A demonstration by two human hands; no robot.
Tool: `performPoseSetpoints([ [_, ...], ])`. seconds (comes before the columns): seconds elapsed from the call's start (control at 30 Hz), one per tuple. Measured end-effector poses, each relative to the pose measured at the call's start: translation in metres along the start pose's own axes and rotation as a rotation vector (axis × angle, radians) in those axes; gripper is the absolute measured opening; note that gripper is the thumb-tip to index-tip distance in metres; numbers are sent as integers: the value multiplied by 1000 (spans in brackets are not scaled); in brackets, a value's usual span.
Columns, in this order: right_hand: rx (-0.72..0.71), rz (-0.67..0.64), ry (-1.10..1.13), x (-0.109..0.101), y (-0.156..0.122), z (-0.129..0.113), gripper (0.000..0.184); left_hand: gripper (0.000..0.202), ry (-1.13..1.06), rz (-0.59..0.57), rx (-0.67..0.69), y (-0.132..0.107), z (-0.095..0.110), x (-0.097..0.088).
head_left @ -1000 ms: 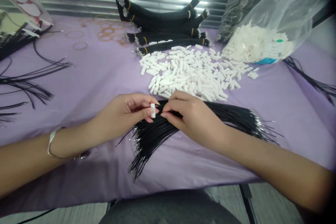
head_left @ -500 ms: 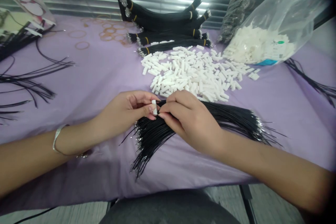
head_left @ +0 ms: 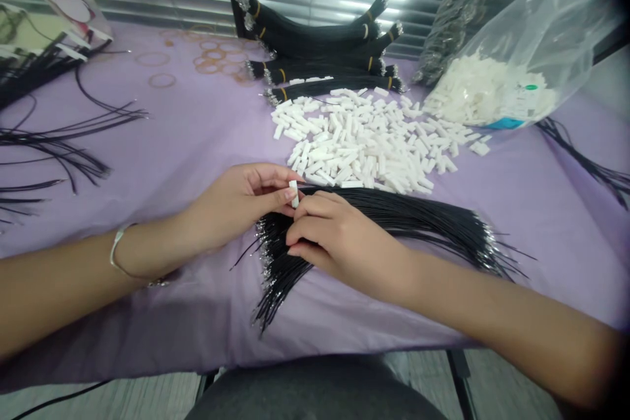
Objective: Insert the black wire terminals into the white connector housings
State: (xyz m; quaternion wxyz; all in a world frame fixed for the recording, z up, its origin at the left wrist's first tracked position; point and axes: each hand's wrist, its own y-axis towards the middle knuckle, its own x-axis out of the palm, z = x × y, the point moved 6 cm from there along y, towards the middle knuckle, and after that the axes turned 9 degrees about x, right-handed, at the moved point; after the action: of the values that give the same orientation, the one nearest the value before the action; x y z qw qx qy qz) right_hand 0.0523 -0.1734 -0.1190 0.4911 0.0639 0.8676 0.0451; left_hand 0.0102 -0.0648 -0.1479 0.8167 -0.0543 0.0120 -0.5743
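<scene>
Pinched between thumb and fingers of our left hand (head_left: 246, 198) is one small white block (head_left: 294, 193), right above the near end of a fanned-out bunch of black wires (head_left: 428, 210). Our right hand (head_left: 344, 233) is just beside it, fingers curled in close over those wires, but honestly we can't tell if there's a wire in that grip. Just past our hands we've got a big messy heap of white blocks (head_left: 364, 138), with rubber-banded wire bundles (head_left: 315, 33) behind it and a clear plastic bag (head_left: 546, 33) to the right, all on our purple tablecloth (head_left: 197, 125).
</scene>
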Motion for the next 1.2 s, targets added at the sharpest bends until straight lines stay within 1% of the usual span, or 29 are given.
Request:
performPoseSetpoints([
  [0.1, 39, -17, 19, 3, -1, 1, 10, 18, 18, -12, -5, 1, -1, 0],
  [0.2, 69, -4, 24, 3, -3, -1, 12, 17, 10, -20, 6, 2, -2, 1],
  [0.37, 149, 14, 182, -6, -7, 0, 8, 14, 53, -24, 29, 1, 1, 1],
  [0.47, 183, 80, 300, -17, -8, 5, 4, 15, 70, -58, 34, 0, 4, 3],
  [0.57, 207, 191, 395, -26, -8, 15, 7, 14, 60, -92, 50, -1, 6, 4],
  [0.7, 315, 250, 498, -28, -10, 31, 11, 18, 88, -86, 59, -1, 3, 1],
  [0.83, 442, 307, 447, -30, -11, 41, 11, 18, 134, -101, 69, -2, 2, 0],
  [0.93, 496, 306, 400, -31, -11, 44, 11, 18, 137, -107, 77, -2, 1, -1],
  [1.03, 517, 299, 404, -32, -11, 45, 11, 18, 125, -105, 72, -1, 0, -1],
  [1.2, 495, 295, 401, -32, -11, 44, 10, 18, 126, -93, 60, -2, 1, -1],
])
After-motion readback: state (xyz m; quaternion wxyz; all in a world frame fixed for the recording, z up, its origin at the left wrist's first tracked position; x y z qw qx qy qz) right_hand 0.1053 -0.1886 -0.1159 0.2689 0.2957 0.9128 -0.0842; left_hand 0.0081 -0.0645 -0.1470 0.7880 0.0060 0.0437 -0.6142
